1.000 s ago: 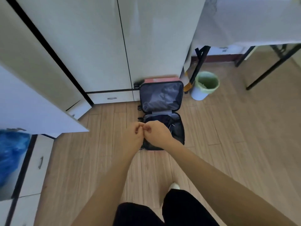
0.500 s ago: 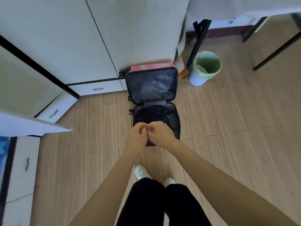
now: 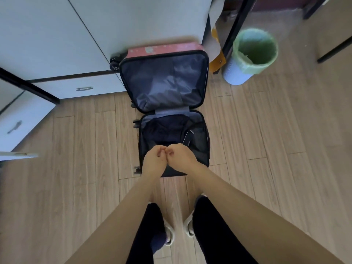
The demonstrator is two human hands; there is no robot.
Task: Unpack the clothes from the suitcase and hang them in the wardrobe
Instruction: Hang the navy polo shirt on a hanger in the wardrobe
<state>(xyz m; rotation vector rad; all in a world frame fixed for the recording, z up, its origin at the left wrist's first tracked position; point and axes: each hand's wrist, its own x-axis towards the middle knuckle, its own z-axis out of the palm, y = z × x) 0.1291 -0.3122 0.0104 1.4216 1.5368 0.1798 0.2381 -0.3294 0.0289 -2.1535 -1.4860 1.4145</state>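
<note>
Left hand (image 3: 152, 160) and right hand (image 3: 182, 159), fingers curled, touch above the suitcase (image 3: 163, 82).

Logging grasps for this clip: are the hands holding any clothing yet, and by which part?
Nothing visible is held. The left hand and right hand are curled fists touching each other over the open suitcase.

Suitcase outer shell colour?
Pinkish red. The suitcase shows its shell only as a strip along the far edge of the open lid, in the head view.

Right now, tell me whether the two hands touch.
Touching. Head view shows the left hand and right hand meeting at their curled fingers, no gap.
</note>
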